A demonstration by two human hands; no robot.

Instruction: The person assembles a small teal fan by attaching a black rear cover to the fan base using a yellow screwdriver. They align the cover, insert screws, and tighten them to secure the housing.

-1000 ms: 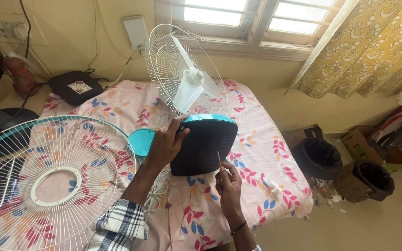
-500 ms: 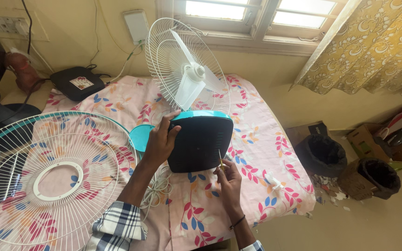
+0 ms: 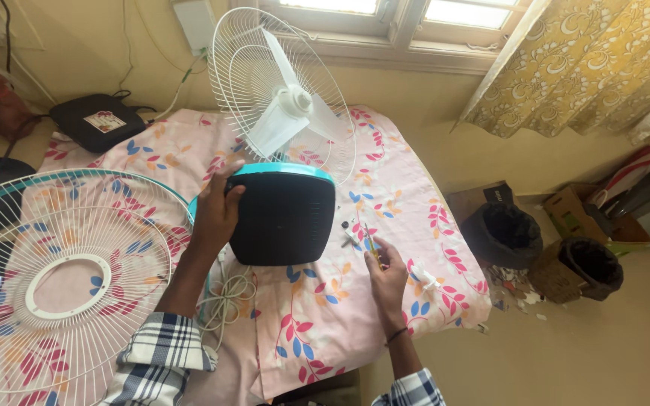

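Note:
My left hand (image 3: 216, 210) grips the left edge of a dark fan base (image 3: 283, 216) with a teal rim, tipped up on its side on the floral cloth (image 3: 340, 308). Behind it stand the white fan blades and rear guard (image 3: 272, 94). To the right of the base, my right hand (image 3: 387, 272) pinches a thin yellow-handled screwdriver (image 3: 371, 244), its tip pointing up and away. A few small loose parts (image 3: 349, 231) lie on the cloth by the screwdriver's tip. A coiled white cord (image 3: 227, 297) lies below the base.
A detached round front guard (image 3: 62, 274) with a teal rim lies at the left. A black box (image 3: 95, 122) sits at the back left. Two dark bins (image 3: 502, 233) (image 3: 584, 267) and cardboard boxes stand on the floor at the right, under a yellow curtain (image 3: 588, 64).
My right hand has moved right and down, away from the base's edge, with the screwdriver. The view has shifted, so everything sits further left and higher in the frame.

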